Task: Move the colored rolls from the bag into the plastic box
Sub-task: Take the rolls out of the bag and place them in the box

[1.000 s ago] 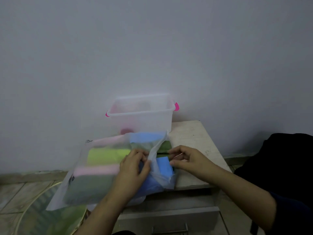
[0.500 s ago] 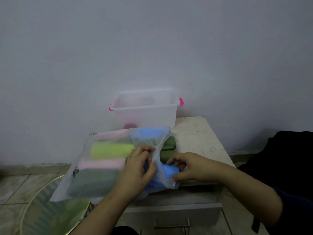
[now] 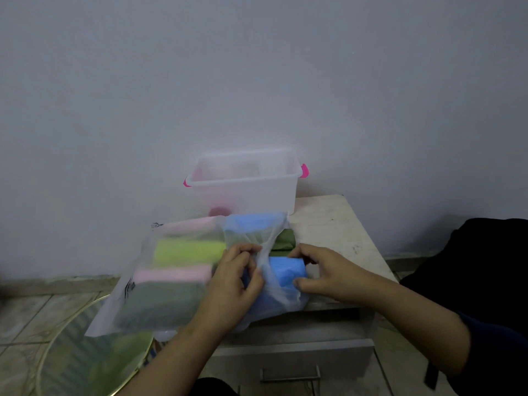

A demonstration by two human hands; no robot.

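Seen from the head camera, the left hand (image 3: 234, 277) pinches the gathered mouth of a translucent bag (image 3: 137, 284) of colored rolls lying on a pale table (image 3: 334, 224). The right hand (image 3: 328, 271) curls around a blue roll (image 3: 287, 268) poking from the bag. A clear plastic box (image 3: 245, 184) with pink handles stands behind, against the wall.

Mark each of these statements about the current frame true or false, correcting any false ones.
1. The right hand grips a blue roll at the bag's mouth. True.
2. The left hand rests idle on the table. False: it pinches the bag's plastic.
3. The box has its lid on. False: it is open on top.
4. A yellow-green roll lies inside the bag. True.
5. The box has blue handles. False: they are pink.
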